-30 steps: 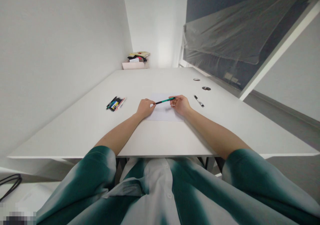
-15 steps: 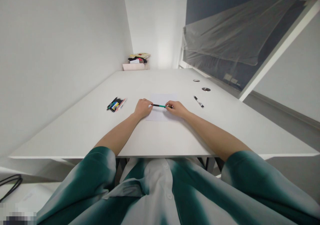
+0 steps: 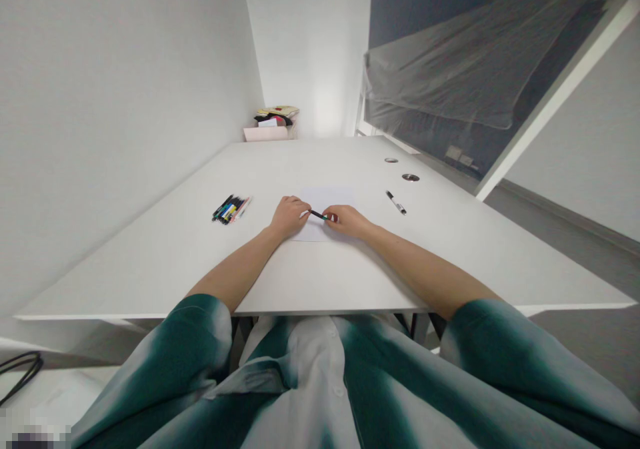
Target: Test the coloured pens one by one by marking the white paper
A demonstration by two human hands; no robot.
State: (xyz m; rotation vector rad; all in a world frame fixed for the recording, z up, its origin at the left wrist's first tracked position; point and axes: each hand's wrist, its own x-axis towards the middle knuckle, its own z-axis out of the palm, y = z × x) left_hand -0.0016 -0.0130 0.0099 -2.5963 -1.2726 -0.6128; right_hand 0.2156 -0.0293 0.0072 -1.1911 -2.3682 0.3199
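A slim black and green pen [image 3: 319, 215] spans the gap between my two hands, above a white sheet of paper [image 3: 316, 232]. My left hand [image 3: 289, 216] is closed on its left end with the fingertips. On the other end, the thumb and fingers of my right hand [image 3: 347, 220] pinch it near the green part. The pen slopes slightly down to the right; both its ends are hidden in my fingers. Parts of the paper lie under my hands.
Several pens and markers [image 3: 230, 210] lie in a pile on the white table [image 3: 300, 282] to the left. To the right is a single white and black marker [image 3: 396, 202]. Two round metal grommets [image 3: 411, 178] sit farther back. A pink box [image 3: 265, 134] stands at the far end.
My right hand has moved a little to the left, closer to my left hand. Less of the pen shows between them, and it tilts more. The pile and the lone marker stay put.
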